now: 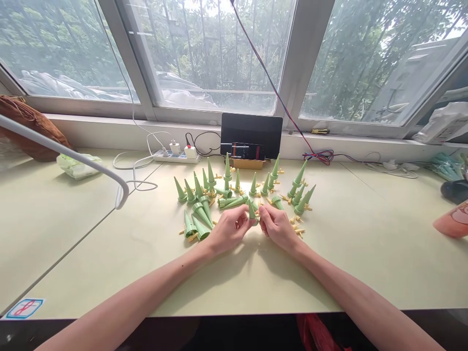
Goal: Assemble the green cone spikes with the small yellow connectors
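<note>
Between the thumb and fingers of my left hand [234, 225] is a green plant watering spike [252, 210], its pointed end up. My right hand [276, 224] is closed in a pinch right beside it, on a small yellow valve piece [259, 212]; whether this is joined to the spike I cannot tell. Behind my hands stand several green spikes with yellow valves, one of them a tall spike [227, 173]. Loose green cones [201, 214] lie left of my left hand. Small yellow valve pieces [298, 226] lie just right of my right hand.
At the back a black tablet [251, 129] leans upright, a phone [247, 151] in front of it. A power strip [177, 156] with white cables sits to its left. A white metal arm [73, 146] crosses the left side. A pink-orange cup [452, 220] lies at the right edge.
</note>
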Demonstrator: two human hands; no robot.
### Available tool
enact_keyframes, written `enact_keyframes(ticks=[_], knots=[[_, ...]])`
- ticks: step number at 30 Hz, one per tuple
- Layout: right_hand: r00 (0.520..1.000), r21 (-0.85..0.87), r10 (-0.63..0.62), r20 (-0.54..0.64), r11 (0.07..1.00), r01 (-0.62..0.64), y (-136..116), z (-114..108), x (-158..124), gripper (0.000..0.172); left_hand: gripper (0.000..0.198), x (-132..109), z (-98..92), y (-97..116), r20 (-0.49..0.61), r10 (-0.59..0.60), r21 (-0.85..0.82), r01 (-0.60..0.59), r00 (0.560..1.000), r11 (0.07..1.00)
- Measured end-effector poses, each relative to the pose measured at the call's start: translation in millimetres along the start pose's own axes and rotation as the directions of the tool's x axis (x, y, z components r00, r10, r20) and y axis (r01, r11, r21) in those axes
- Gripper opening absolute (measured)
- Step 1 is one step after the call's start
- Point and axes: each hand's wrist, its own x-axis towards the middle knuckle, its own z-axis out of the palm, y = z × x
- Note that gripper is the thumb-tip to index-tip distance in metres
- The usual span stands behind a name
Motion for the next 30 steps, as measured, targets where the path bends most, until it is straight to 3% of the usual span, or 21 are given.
enact_keyframes(ticks=[6, 11, 19, 22, 27, 30], knots=[[0.991, -0.017, 0.043, -0.130, 0.999, -0.046, 5, -7, 4, 0.040, 0.025, 1, -2.8, 2, -0.035, -0.061, 0.106, 0.064, 0.998, 0.992], [0.974, -0.107, 0.011, -0.226, 0.994, -0.036, 9, -12, 7, 0.033, 0.016, 0, -2.6, 2, -0.004, -0.106, 0.206, 0.105, 0.994, 0.973], [0.975, -0.167, -0.014, -0.221, 0.986, -0.024, 10, -12, 7, 0.025, 0.010, -2, 2.0, -4, -0.045, -0.127, 0.221, 0.133, 0.991, 0.966], [0.975, -0.165, -0.018, -0.220, 0.986, -0.019, 11, -12, 7, 0.024, 0.019, -5, 3.1, 2, -0.092, -0.103, 0.243, 0.122, 0.990, 0.962], [0.975, -0.167, -0.016, -0.220, 0.986, -0.022, 11, -12, 7, 0.023, 0.017, -7, -2.5, 18, -0.138, -0.029, 0.368, 0.078, 0.990, 0.926], [0.977, -0.171, -0.015, -0.211, 0.985, -0.022, 10, -12, 7, 0.023, 0.022, -5, -7.2, 21, -0.135, -0.061, 0.521, 0.123, 0.989, 0.845]])
